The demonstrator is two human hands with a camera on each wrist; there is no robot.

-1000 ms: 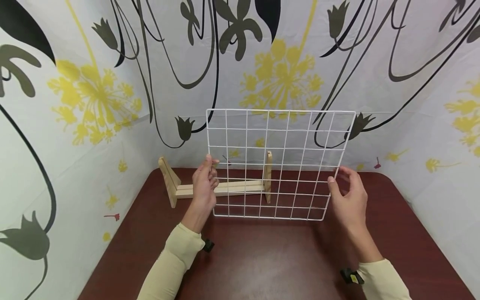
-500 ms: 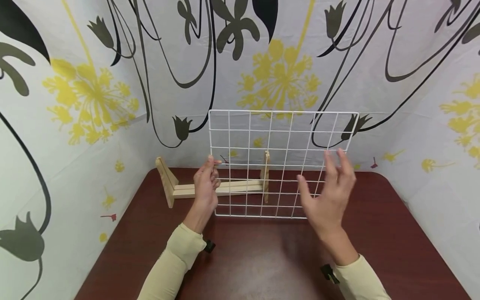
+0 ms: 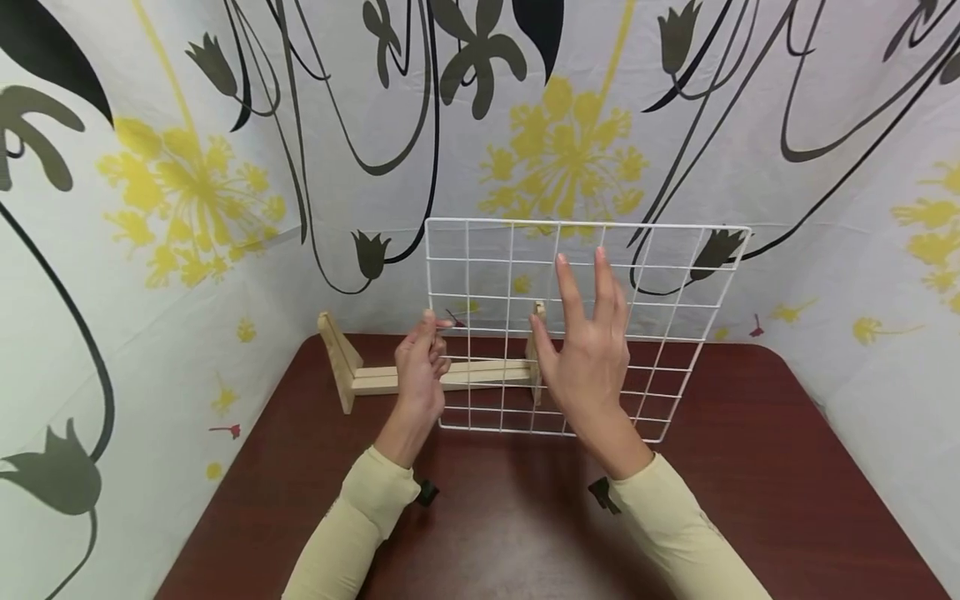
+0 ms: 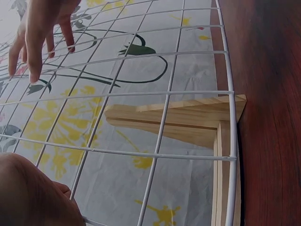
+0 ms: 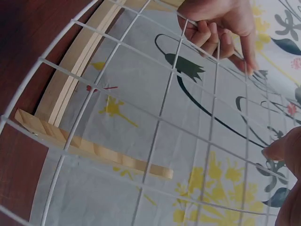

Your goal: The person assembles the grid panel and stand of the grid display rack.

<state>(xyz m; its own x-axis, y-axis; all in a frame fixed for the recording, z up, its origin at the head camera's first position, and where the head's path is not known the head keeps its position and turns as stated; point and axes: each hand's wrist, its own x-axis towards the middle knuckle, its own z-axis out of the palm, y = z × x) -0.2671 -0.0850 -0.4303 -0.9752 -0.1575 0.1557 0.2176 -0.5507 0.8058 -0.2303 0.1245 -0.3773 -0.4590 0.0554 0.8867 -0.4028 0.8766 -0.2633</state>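
Observation:
A white wire grid panel [image 3: 510,297] stands upright, tilted a little, above the table. My left hand [image 3: 422,367] grips its left edge between thumb and curled fingers. In front of the middle of the panel is my right hand [image 3: 588,358], fingers straight and spread; whether they touch the wires I cannot tell. The left wrist view also shows the right hand [image 4: 44,35] with its fingers extended near the wires. Behind the panel sits a pale wooden stand [image 3: 339,362], two slotted end pieces joined by a long grooved bar, partly seen through the grid.
The dark red-brown table [image 3: 510,517] has rounded far corners. White fabric [image 3: 465,192] with a yellow and grey-green flower print encloses it at the back and both sides. The stand lies toward the far left of the table, close to the back fabric.
My right hand has left the panel's right edge and moved left to its middle, fingers spreading straight. The panel has shifted slightly right. My left hand keeps its grip; the stand stays put.

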